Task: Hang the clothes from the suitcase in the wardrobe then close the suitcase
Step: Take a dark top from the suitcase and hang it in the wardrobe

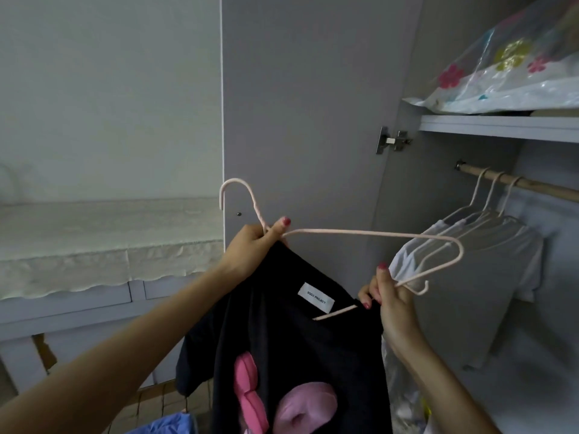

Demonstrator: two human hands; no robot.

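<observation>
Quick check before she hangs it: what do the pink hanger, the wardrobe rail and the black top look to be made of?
Pink hanger: thin wire, seemingly with a matte pink coating; slim, with a twisted neck.
Wardrobe rail: looks like bare wood, tan and unglossy.
Black top: soft matte knit fabric, likely cotton jersey; it drapes in folds, with a sewn white label.

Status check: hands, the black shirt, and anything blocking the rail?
Left hand grips pink hanger at its neck; right hand pinches black shirt collar. Shirt only partly on hanger. Rail carries three white shirts, bare to their right.
</observation>
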